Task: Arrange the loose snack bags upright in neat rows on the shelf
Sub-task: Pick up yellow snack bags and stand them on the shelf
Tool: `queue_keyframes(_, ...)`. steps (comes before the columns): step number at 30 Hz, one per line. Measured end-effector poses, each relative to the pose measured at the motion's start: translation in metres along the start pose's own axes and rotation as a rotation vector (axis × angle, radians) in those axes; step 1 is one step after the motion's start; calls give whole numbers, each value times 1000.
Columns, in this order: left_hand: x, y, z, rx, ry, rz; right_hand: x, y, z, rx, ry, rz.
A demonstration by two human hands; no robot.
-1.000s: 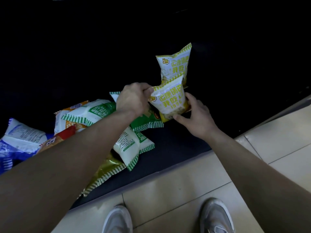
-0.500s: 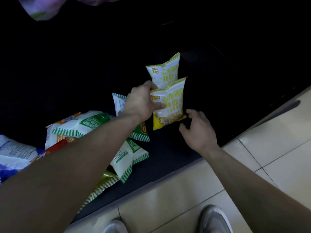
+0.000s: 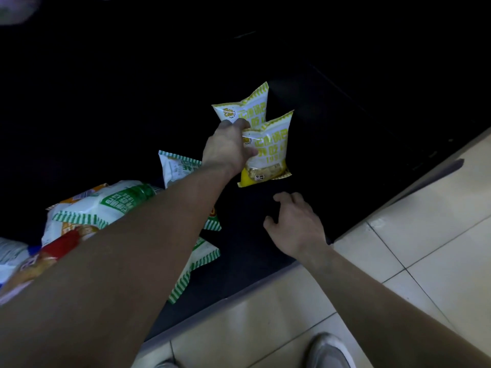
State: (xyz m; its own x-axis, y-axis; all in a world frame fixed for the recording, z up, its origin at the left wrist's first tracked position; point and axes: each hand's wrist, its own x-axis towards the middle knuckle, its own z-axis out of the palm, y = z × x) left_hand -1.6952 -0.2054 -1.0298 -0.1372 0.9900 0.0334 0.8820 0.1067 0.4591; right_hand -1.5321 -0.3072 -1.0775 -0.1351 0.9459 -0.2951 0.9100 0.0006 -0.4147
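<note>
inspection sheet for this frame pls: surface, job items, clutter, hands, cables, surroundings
Surface: dark shelf, dimly lit.
Job's things: two yellow bags upright, front bag ahead of back bag; green bags lying loose in a pile to the left.
Clutter: red pack and blue pack at the left edge.
Grippers: left hand grips the front bag's top corner; right hand open, touching nothing.
Cables: nothing seen.
Surroundings: tiled floor, shoe.

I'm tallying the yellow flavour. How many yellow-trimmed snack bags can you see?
2. The front yellow bag stands upright on the dark shelf, gripped by the left hand. The rear yellow bag stands just behind it. More may be hidden under the arm.
</note>
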Motion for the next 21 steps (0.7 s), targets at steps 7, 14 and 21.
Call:
queue_keyframes(7, -32, -17, -62, 161, -54, -7, -19, -22, -34, -108, -69, -93)
queue_keyframes(14, -125, -95, -133, 223, -221, -171, -34, -73, -69, -204, -104, -258)
queue_keyframes(21, -155, -124, -122, 172, -266, -155, -29, -55, -52, -238, -141, -114)
